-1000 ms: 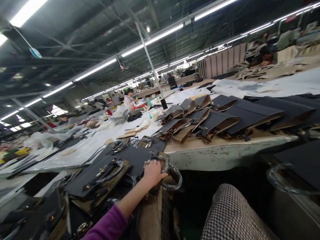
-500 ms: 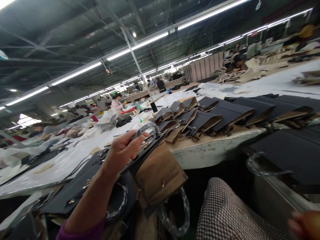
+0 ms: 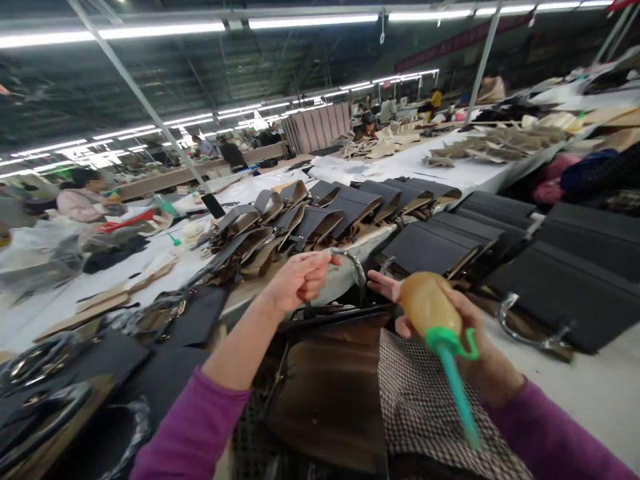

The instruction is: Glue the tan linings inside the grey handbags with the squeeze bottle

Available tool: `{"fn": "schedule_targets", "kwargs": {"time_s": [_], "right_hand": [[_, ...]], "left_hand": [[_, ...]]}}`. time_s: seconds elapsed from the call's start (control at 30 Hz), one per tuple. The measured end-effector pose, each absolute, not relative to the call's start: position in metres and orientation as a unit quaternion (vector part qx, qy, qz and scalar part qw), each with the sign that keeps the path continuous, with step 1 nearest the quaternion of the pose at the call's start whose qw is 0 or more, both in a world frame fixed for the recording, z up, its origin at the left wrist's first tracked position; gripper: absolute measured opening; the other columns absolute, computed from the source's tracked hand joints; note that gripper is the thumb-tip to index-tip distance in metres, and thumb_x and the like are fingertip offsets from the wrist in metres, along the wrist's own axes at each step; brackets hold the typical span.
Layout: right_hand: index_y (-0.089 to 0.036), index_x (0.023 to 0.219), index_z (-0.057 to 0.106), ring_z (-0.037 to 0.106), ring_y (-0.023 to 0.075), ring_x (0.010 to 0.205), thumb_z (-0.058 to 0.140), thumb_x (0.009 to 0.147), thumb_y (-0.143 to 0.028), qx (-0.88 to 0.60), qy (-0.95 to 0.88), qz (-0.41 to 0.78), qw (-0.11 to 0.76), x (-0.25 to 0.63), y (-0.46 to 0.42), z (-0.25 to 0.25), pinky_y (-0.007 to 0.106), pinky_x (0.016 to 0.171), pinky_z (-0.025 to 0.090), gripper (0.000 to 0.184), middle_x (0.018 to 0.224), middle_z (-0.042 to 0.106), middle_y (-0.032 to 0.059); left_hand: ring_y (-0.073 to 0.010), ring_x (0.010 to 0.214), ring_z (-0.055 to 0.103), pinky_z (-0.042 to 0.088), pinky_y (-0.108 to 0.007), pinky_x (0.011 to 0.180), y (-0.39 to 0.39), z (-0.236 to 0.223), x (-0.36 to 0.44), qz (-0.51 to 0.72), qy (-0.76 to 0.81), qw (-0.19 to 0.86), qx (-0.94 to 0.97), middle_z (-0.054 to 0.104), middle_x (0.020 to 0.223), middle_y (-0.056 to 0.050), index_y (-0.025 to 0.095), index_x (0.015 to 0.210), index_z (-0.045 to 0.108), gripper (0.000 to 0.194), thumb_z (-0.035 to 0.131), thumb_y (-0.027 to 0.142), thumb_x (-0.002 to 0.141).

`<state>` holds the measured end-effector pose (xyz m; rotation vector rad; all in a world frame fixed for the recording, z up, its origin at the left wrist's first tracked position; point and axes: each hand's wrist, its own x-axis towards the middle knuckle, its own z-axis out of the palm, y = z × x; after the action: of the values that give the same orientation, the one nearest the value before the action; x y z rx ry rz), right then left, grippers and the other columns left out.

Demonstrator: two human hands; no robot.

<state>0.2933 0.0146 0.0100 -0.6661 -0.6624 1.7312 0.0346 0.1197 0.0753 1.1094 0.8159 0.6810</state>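
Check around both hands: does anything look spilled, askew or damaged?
No spill or damage stands out. The one oddity is the amber squeeze bottle in the right hand: its teal nozzle points down over the checkered cloth on the person's lap, where a drip might land. The left hand holds a wrapped bag handle.

Plain purple sleeves (image 3: 195,423) and a finely checked dark-and-pale garment (image 3: 413,383)

A brown bag (image 3: 333,390), seemingly upright, is near a yellowish bottle (image 3: 430,301), green nozzle (image 3: 459,398) downward.
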Motion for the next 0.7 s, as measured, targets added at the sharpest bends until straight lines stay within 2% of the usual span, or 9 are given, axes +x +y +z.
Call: {"fn": "schedule_targets", "kwargs": {"time_s": [0.07, 0.2, 0.3, 0.4, 0.47, 0.5, 0.57, 0.63, 0.7], "right_hand": [[-0.016, 0.089, 0.077, 0.070, 0.0346, 0.096, 0.086, 0.068, -0.052, -0.282, -0.302, 0.719, 0.558, 0.295, 0.018, -0.003, 0.040, 0.074, 0.063, 0.043, 0.124, 0.069, 0.0203], [-0.016, 0.090, 0.074, 0.064, 0.0372, 0.115, 0.083, 0.072, -0.044, -0.248, -0.276, 0.732, 0.572, 0.301, 0.026, -0.024, 0.052, 0.096, 0.058, 0.034, 0.115, 0.072, 0.0184], [-0.016, 0.101, 0.071, 0.068, 0.0349, 0.106, 0.078, 0.079, -0.038, -0.243, -0.186, 0.781, 0.544, 0.304, 0.041, -0.029, 0.056, 0.091, 0.059, 0.032, 0.111, 0.073, 0.0168], [-0.018, 0.106, 0.067, 0.071, 0.0270, 0.084, 0.072, 0.085, -0.028, -0.271, -0.112, 0.796, 0.529, 0.298, 0.061, -0.033, 0.045, 0.078, 0.063, 0.023, 0.094, 0.074, 0.0101], [-0.021, 0.104, 0.066, 0.069, 0.0231, 0.076, 0.068, 0.090, -0.028, -0.278, -0.090, 0.793, 0.534, 0.290, 0.074, -0.035, 0.039, 0.072, 0.063, 0.016, 0.087, 0.073, 0.0062], [-0.022, 0.102, 0.065, 0.068, 0.0223, 0.073, 0.067, 0.092, -0.030, -0.279, -0.078, 0.794, 0.534, 0.286, 0.078, -0.036, 0.039, 0.072, 0.062, 0.014, 0.085, 0.072, 0.0054], [-0.021, 0.100, 0.064, 0.066, 0.0224, 0.072, 0.064, 0.095, -0.035, -0.280, -0.056, 0.802, 0.525, 0.279, 0.084, -0.036, 0.042, 0.075, 0.063, 0.015, 0.082, 0.070, 0.0058], [-0.020, 0.098, 0.063, 0.064, 0.0224, 0.071, 0.063, 0.096, -0.037, -0.279, -0.041, 0.810, 0.514, 0.273, 0.087, -0.033, 0.045, 0.078, 0.062, 0.017, 0.080, 0.069, 0.0059], [-0.020, 0.096, 0.063, 0.063, 0.0219, 0.069, 0.063, 0.097, -0.036, -0.276, -0.032, 0.818, 0.503, 0.268, 0.086, -0.028, 0.046, 0.079, 0.062, 0.016, 0.079, 0.068, 0.0056]], "left_hand": [[-0.0009, 0.041, 0.010, 0.012, -0.010, 0.036, 0.123, 0.046, 0.056, 0.291, 0.371, 0.730, 0.495, 0.019, 0.055, 0.015, 0.009, 0.101, 0.071, 0.039, 0.079, 0.044, 0.084], [-0.0017, 0.042, 0.009, 0.012, -0.011, 0.037, 0.131, 0.016, 0.078, 0.278, 0.374, 0.728, 0.504, 0.021, 0.055, 0.014, 0.010, 0.099, 0.070, 0.042, 0.076, 0.049, 0.084], [-0.0024, 0.042, 0.011, 0.012, -0.013, 0.038, 0.140, 0.003, 0.089, 0.262, 0.388, 0.710, 0.526, 0.020, 0.056, 0.014, 0.010, 0.099, 0.070, 0.045, 0.073, 0.051, 0.083], [-0.0038, 0.041, 0.017, 0.017, -0.015, 0.038, 0.148, -0.010, 0.097, 0.259, 0.418, 0.665, 0.562, 0.024, 0.056, 0.012, 0.009, 0.098, 0.071, 0.045, 0.068, 0.052, 0.084], [-0.0064, 0.043, 0.029, 0.026, -0.018, 0.040, 0.148, -0.015, 0.094, 0.283, 0.449, 0.606, 0.592, 0.036, 0.058, 0.008, 0.010, 0.098, 0.069, 0.041, 0.064, 0.050, 0.088], [-0.0092, 0.049, 0.040, 0.035, -0.020, 0.044, 0.146, -0.016, 0.089, 0.304, 0.466, 0.568, 0.606, 0.046, 0.064, 0.004, 0.011, 0.103, 0.068, 0.038, 0.063, 0.047, 0.090], [-0.0179, 0.077, 0.060, 0.053, -0.029, 0.067, 0.132, -0.016, 0.073, 0.363, 0.497, 0.479, 0.626, 0.064, 0.091, -0.007, 0.014, 0.116, 0.063, 0.033, 0.062, 0.038, 0.093], [-0.0248, 0.114, 0.060, 0.051, -0.039, 0.099, 0.108, -0.016, 0.052, 0.409, 0.485, 0.369, 0.679, 0.065, 0.121, -0.013, 0.019, 0.124, 0.061, 0.032, 0.062, 0.028, 0.094], [-0.0279, 0.116, 0.063, 0.046, -0.046, 0.108, 0.078, -0.024, 0.036, 0.355, 0.344, 0.203, 0.846, 0.071, 0.116, -0.014, 0.020, 0.114, 0.067, 0.021, 0.057, 0.020, 0.095]]}}
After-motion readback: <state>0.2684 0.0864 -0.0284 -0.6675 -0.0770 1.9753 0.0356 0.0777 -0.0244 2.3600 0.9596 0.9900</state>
